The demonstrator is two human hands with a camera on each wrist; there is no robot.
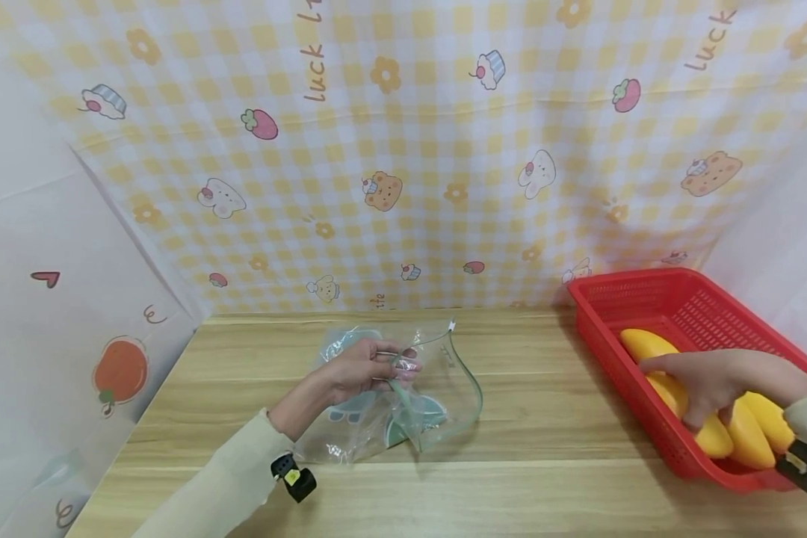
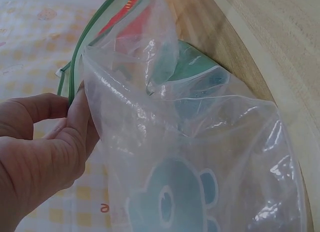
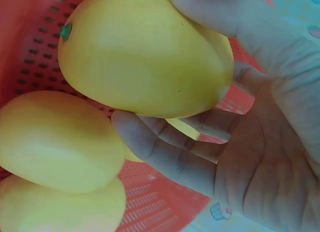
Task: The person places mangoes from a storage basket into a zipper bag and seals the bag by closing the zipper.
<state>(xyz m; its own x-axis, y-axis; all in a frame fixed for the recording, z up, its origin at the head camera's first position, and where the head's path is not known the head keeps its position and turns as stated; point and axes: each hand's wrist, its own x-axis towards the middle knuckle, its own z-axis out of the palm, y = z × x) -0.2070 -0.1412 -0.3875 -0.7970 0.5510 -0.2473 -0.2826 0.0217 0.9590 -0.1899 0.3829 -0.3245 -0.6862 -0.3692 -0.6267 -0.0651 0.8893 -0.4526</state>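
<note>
In the head view my left hand (image 1: 358,371) pinches the rim of a clear zip bag (image 1: 453,407) with green and blue prints. The left wrist view shows thumb and fingers at the green zip edge (image 2: 75,67), and the bag's mouth gapes. My right hand (image 1: 726,377) reaches into a red basket (image 1: 619,385) at the right. There it grips a yellow mango (image 3: 145,52) with a green stem end, thumb on one side and fingers on the other. Other mangoes (image 3: 60,137) lie close beside these fingers.
The perforated basket stands on the wood-grain table (image 1: 511,493) near its right side. Behind the table hangs a yellow checked cloth (image 1: 437,149), and a white sheet (image 1: 74,246) closes off the left. Each wrist wears a small black camera (image 1: 296,478).
</note>
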